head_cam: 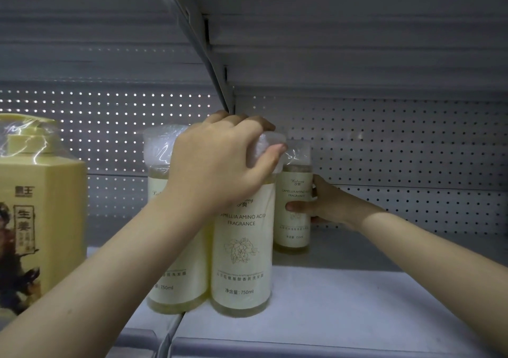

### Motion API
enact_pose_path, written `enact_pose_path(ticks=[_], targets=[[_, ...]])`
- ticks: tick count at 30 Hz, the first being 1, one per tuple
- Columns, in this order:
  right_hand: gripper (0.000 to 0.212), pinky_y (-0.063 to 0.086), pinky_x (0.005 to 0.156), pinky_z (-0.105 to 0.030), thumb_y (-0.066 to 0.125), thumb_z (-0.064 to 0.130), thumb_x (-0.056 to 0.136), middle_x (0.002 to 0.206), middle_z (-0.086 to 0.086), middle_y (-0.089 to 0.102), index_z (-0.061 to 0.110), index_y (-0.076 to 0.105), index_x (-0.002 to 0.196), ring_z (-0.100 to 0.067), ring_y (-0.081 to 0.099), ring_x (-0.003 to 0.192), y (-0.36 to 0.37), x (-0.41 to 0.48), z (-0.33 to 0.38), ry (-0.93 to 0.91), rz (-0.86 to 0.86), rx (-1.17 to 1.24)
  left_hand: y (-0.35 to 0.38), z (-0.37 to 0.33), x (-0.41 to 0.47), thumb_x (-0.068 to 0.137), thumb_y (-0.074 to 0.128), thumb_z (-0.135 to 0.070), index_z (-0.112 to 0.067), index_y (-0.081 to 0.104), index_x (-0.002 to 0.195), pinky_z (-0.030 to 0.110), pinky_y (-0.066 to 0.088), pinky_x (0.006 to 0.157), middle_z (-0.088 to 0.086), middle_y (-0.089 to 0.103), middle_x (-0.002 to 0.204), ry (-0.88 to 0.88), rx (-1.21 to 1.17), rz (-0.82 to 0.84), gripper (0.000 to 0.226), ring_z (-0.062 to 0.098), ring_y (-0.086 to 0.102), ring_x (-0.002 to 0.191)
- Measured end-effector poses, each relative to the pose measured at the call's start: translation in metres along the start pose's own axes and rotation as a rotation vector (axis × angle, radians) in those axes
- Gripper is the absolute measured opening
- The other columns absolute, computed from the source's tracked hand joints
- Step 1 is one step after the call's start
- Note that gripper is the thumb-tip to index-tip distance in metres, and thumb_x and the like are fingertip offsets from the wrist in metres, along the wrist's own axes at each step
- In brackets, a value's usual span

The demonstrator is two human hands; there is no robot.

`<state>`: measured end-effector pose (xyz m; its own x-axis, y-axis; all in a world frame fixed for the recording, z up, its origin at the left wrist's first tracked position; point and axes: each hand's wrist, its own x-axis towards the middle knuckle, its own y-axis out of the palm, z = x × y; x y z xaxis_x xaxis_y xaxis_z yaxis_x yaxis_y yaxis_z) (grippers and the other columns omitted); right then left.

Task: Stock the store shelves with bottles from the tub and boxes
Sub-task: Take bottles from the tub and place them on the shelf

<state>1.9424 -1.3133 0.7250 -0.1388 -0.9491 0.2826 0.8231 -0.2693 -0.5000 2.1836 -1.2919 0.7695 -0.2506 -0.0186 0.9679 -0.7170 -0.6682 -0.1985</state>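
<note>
Three pale yellow 750 ml shampoo bottles with bubble-wrapped tops stand on the grey shelf [357, 302]. My left hand [220, 162] is clamped over the wrapped cap of the front bottle [242, 253], which stands upright near the shelf's front. My right hand [324, 203] reaches deep into the shelf and grips the side of the rear bottle [292, 220], close to the perforated back panel. A third bottle [170, 283] stands just left of the front one, partly hidden by my left forearm.
A large yellow pump bottle [41, 220] in plastic wrap stands at the far left. A slanted shelf bracket [198, 46] and the upper shelf's underside hang close above the bottle tops. The perforated back panel [412, 151] closes the rear. Bare shelf lies to the right.
</note>
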Motion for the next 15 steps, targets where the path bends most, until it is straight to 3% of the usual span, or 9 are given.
enact_pose_path(ticks=[5, 10, 15], targets=[[0.074, 0.052, 0.075, -0.021, 0.077, 0.021, 0.081, 0.114, 0.013, 0.052, 0.022, 0.032, 0.140, -0.011, 0.054, 0.109, -0.0005, 0.0012, -0.0008, 0.008, -0.002, -0.008, -0.0014, -0.0008, -0.0001, 0.086, 0.039, -0.055, -0.025, 0.070, 0.105, 0.024, 0.029, 0.056, -0.007, 0.059, 0.071, 0.001, 0.012, 0.006, 0.048, 0.023, 0.061, 0.082], [0.073, 0.052, 0.078, -0.023, 0.073, 0.021, 0.085, 0.112, 0.015, 0.052, 0.021, 0.028, 0.143, -0.010, 0.053, 0.108, 0.0026, 0.0019, -0.0036, 0.015, -0.006, -0.016, -0.0036, -0.0018, 0.0007, 0.086, 0.041, -0.052, -0.025, 0.069, 0.099, 0.014, 0.019, 0.053, -0.014, 0.039, 0.065, -0.007, 0.010, 0.012, 0.041, 0.020, 0.057, 0.076], [0.079, 0.051, 0.088, -0.030, 0.075, 0.025, 0.084, 0.125, 0.009, 0.051, 0.021, 0.027, 0.146, -0.012, 0.051, 0.115, 0.0039, 0.0017, -0.0014, 0.023, -0.014, -0.049, -0.0026, -0.0005, 0.0015, 0.085, 0.038, -0.054, -0.023, 0.069, 0.094, 0.024, 0.026, 0.054, -0.012, 0.045, 0.065, 0.003, 0.051, 0.035, 0.045, 0.021, 0.058, 0.077]])
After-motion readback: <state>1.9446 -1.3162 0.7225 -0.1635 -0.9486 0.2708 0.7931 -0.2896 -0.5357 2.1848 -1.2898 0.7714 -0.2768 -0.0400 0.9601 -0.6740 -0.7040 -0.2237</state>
